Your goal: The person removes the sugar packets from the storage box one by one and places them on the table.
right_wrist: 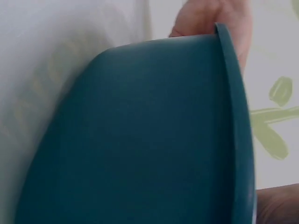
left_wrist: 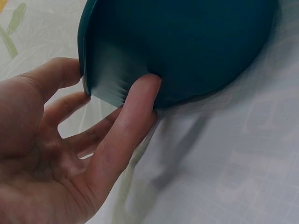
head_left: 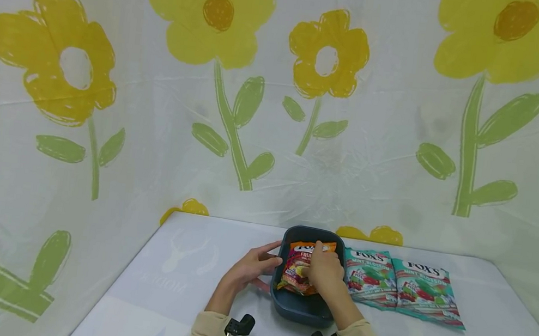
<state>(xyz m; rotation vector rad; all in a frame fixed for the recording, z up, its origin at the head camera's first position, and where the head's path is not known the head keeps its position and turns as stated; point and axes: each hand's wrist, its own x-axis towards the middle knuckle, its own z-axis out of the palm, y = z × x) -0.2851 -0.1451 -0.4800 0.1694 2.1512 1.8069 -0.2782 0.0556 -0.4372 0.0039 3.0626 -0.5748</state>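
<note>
A dark teal plastic tub [head_left: 301, 308] stands on the table, an orange and red Fox's candy bag [head_left: 295, 269] inside it. My left hand [head_left: 251, 267] holds the tub's left side, with its thumb at the rim and fingers against the outer wall. The left wrist view shows this hand [left_wrist: 88, 126] close up on the wall. Reaching inside, my right hand [head_left: 325, 269] grips the candy bag on its right part and covers some of its print. The tub wall [right_wrist: 140, 130] hides most of that hand in the right wrist view.
Two mint-green Fox's Mint Blossom bags, one [head_left: 370, 277] close against the tub's right side and another [head_left: 429, 293] farther right, lie side by side. The white table [head_left: 137, 296] meets a flower-printed sheet [head_left: 371, 184] at the back and left.
</note>
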